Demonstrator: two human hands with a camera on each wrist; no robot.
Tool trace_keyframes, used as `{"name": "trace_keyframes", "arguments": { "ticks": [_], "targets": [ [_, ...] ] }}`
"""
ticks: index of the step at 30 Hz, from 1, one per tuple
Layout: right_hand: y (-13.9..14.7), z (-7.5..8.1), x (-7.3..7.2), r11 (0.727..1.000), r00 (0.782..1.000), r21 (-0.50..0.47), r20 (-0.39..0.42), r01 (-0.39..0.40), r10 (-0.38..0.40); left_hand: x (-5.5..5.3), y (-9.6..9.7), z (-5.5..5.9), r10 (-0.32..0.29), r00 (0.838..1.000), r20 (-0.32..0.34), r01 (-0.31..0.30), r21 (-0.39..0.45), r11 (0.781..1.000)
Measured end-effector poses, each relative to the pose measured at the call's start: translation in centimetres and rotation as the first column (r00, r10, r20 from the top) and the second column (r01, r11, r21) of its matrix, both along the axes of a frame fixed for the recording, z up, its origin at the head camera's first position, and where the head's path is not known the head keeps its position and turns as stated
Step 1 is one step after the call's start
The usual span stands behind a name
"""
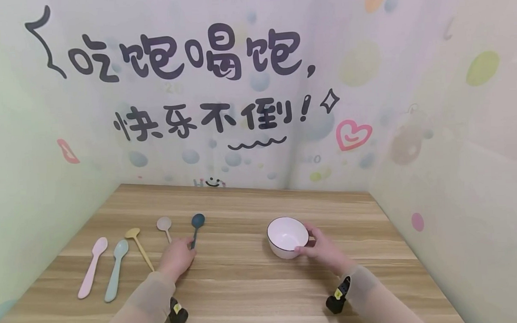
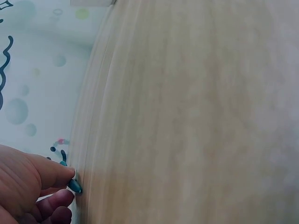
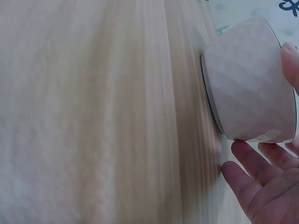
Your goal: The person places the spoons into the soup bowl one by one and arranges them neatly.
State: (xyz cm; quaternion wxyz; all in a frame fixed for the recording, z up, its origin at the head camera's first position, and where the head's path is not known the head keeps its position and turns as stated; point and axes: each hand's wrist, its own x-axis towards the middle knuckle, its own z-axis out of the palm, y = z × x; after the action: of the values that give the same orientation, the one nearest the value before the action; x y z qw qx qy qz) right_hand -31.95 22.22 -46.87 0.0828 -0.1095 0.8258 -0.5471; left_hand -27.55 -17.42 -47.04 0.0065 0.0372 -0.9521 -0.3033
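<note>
My left hand (image 1: 176, 257) pinches the handle of a dark blue spoon (image 1: 198, 221), whose bowl end points away toward the back wall. In the left wrist view the tip of the spoon's handle (image 2: 74, 185) pokes out between thumb and fingers. At the right, my right hand (image 1: 326, 252) holds a white bowl (image 1: 282, 250) with a dark rim. The right wrist view shows the thumb at the rim and fingers under the side of the faceted bowl (image 3: 252, 84), close to the tabletop. A beige spoon (image 1: 164, 224) lies just left of the dark blue one, its handle partly hidden behind my left hand.
Farther left on the wooden table (image 1: 246, 295) lie a yellow spoon (image 1: 140, 246), a light blue spoon (image 1: 116, 271) and a pink spoon (image 1: 92, 269). A wall (image 1: 224, 162) with writing stands along the table's back edge, with side walls left and right.
</note>
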Motion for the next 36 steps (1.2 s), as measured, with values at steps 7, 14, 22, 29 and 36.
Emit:
{"name": "trace_keyframes", "arguments": {
  "ticks": [7,14,22,29,36],
  "targets": [
    [-1.3,0.1,0.8,0.997,0.997,-0.013,0.006,-0.071,0.071,-0.1,-0.1,-0.1,0.001,1.0,0.002,-0.001,0.007,1.0],
    [-3.0,0.2,1.7,0.981,0.982,-0.027,0.008,-0.191,0.191,-0.1,-0.1,-0.1,0.002,1.0,0.002,-0.002,0.005,1.0],
    [-4.5,0.1,2.3,0.958,0.958,-0.032,-0.014,-0.286,0.286,-0.2,0.0,-0.1,-0.006,1.0,-0.006,0.006,-0.016,1.0],
    [-5.3,0.3,3.2,0.942,0.943,-0.039,-0.013,-0.333,0.333,-0.2,0.0,-0.1,-0.003,1.0,0.006,0.003,-0.002,1.0],
    [-5.9,0.8,3.8,0.937,0.938,-0.035,-0.017,-0.348,0.347,-0.3,-0.1,-0.3,-0.013,1.0,-0.003,0.013,-0.013,1.0]
  ]
}}
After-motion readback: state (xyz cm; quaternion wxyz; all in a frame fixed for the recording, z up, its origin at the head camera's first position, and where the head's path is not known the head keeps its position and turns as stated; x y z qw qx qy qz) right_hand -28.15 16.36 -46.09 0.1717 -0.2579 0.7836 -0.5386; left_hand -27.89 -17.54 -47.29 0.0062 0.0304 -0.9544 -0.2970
